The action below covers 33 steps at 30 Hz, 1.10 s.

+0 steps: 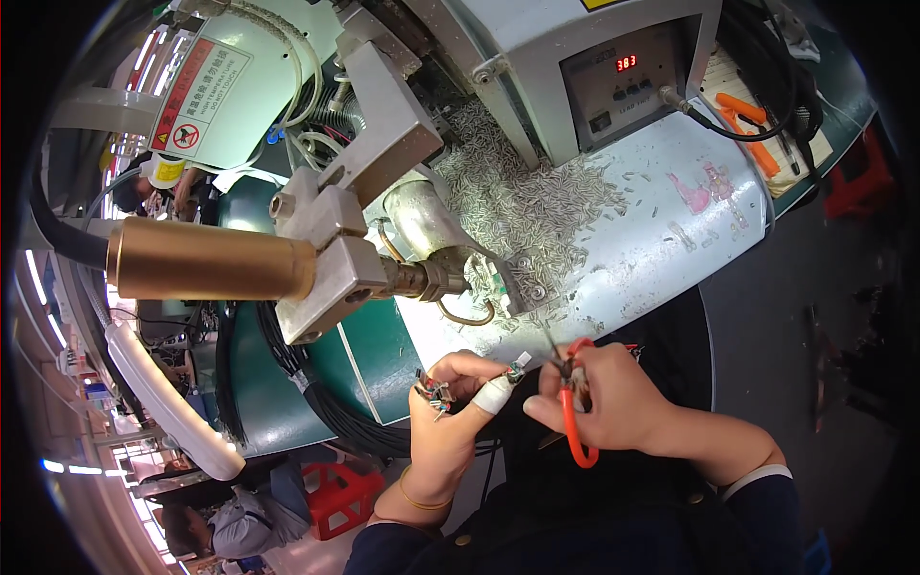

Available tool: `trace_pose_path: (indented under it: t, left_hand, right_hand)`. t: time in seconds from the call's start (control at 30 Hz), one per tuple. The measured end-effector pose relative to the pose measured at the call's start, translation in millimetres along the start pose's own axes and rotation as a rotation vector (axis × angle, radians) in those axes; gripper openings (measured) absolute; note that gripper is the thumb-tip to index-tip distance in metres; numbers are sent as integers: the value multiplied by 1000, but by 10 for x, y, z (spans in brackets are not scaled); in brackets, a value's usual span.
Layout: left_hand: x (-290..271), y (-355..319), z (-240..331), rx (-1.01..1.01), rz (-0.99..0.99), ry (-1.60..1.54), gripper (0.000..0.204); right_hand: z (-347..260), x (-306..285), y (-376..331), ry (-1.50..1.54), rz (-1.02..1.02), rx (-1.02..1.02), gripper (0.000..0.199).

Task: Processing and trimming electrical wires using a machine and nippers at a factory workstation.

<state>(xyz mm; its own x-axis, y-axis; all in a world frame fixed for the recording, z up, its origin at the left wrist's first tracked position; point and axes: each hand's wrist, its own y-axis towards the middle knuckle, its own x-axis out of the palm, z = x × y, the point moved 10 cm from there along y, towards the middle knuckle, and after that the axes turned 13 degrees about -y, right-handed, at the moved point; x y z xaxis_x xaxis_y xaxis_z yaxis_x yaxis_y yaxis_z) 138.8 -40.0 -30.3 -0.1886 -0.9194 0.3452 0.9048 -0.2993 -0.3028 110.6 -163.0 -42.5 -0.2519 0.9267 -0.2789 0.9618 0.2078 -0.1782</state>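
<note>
My left hand (pixel 450 407), with a white wrap on the thumb, pinches a small electronic part (pixel 517 368) with a pale, light-coloured end between thumb and finger. Several more small wired parts (pixel 436 394) are tucked in the curled fingers of the same hand. Just to the right, my right hand (pixel 613 398) is closed around red-handled scissors (pixel 578 422). Their blades point up and left and are blurred, close to the pinched part but seemingly apart from it. Above both hands is a metal machine head (pixel 412 278) with a bent copper tube near its tip.
Many small silvery metal pieces (pixel 517 192) cover the white work surface (pixel 652 249). A brass-coloured cylinder (pixel 211 259) juts in from the left. Behind stands a control box (pixel 623 91) with a lit red display. Orange-handled tools (pixel 752 129) lie at the far right. Black cables (pixel 355 417) hang left.
</note>
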Motion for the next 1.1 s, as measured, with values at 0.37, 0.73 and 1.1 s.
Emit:
trace_pose_path:
  t: [0.37,0.73,1.1]
  left_hand:
    - [54,-12,114,156,2,45,12]
    - [-79,358,-80,-109,38,-280,11]
    - [-247,617,-64,-185,107,-90,22]
  right_hand:
    - [16,64,-78,-417,41,21,43]
    - [240,88,43,233,-5,125,29]
    - [87,-316,659,207,91,188,23]
